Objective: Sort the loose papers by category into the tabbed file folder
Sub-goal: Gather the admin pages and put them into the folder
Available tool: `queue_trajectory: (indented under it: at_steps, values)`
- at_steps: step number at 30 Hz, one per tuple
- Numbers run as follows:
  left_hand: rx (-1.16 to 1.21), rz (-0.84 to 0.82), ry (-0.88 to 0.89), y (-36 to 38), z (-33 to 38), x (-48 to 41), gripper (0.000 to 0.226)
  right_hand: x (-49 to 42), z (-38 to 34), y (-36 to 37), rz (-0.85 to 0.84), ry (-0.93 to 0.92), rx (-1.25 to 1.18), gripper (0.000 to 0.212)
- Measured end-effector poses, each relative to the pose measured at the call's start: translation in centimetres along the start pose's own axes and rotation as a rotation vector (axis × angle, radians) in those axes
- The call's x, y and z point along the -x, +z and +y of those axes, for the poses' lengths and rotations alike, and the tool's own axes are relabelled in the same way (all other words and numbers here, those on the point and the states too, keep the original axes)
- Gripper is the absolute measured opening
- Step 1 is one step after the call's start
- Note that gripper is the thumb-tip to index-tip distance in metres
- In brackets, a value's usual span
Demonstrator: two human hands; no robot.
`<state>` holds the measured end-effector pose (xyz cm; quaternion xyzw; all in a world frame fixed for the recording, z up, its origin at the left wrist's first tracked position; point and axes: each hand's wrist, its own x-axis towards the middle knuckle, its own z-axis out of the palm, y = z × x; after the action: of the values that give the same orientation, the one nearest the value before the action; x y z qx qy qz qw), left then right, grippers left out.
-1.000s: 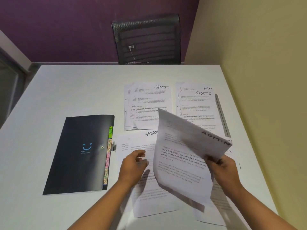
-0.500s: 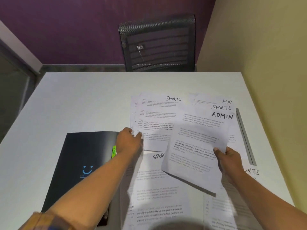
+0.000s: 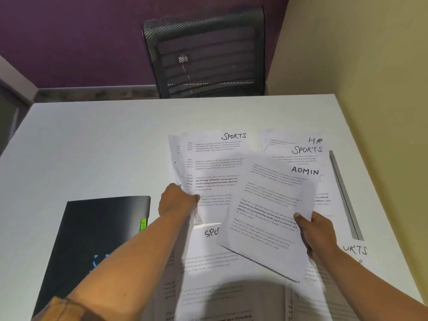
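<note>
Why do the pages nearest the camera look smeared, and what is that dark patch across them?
In the head view the heading on the white ADMIN sheet in the right hand is crisp, while print on the white pages at the bottom edge blurs; also in the head view, a soft rounded shadow, perhaps the wearer's own, darkens them.

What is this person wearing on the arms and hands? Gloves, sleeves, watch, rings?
No gloves: the left hand and right hand are bare, with no ring or watch showing. The left arm is bare up to an orange-brown sleeve at the frame's bottom edge, the only clothing in view. The right arm shows no sleeve.
</note>
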<state>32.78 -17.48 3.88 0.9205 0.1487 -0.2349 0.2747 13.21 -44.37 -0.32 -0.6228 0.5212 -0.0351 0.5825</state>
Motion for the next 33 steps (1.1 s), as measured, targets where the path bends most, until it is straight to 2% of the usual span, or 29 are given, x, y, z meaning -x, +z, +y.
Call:
queue_trajectory:
  at_steps: [2, 4, 6, 11, 15, 19, 21, 24, 26, 28, 31, 33]
  values:
    - [0.071, -0.01, 0.036, 0.1, -0.1, -0.2, 0.021, -0.1, 0.2, 0.0, -0.001, -0.014, 0.022, 0.005]
    - [0.172, 0.0, 0.049, 0.4, 0.0, -0.2, 0.012, -0.1, 0.3, 0.0, 0.0, -0.021, 0.029, 0.012]
    - [0.27, 0.017, 0.042, 0.6, 0.3, -0.1, 0.019, -0.2, 0.4, 0.0, 0.001, -0.032, 0.037, 0.019]
    - [0.419, -0.005, -0.053, -0.1, 0.7, -0.9, 0.055, -0.3, 0.5, 0.0, -0.003, -0.048, 0.046, 0.013]
    - [0.408, 0.01, 0.017, -0.4, 0.1, -1.7, 0.036, -0.1, 0.3, 0.0, -0.002, -0.063, 0.037, 0.014]
    - [0.374, 0.022, 0.066, -1.1, -0.7, -1.8, 0.028, -0.1, 0.2, 0.0, -0.012, -0.065, 0.02, 0.018]
    - [0.469, -0.024, 0.032, -1.3, -0.9, -2.0, 0.037, 0.0, 0.1, 0.0, -0.007, -0.065, 0.012, 0.019]
    - [0.496, -0.063, 0.006, -1.3, -0.9, -2.2, 0.032, 0.1, 0.1, 0.1, -0.01, -0.061, -0.01, 0.016]
    - [0.484, -0.024, 0.025, -1.1, -1.0, -2.3, 0.06, -0.1, 0.3, 0.1, -0.009, -0.046, -0.009, 0.015]
    - [0.439, 0.029, 0.08, -0.8, -1.1, -2.4, 0.066, -0.1, 0.3, 0.2, -0.009, -0.04, -0.008, 0.018]
    - [0.44, 0.037, 0.101, -0.7, -1.1, -2.7, 0.058, -0.1, 0.2, 0.2, -0.003, -0.052, -0.004, 0.017]
    - [0.489, 0.03, 0.096, -0.9, -1.1, -2.9, 0.039, 0.0, 0.2, 0.2, -0.001, -0.058, -0.004, 0.018]
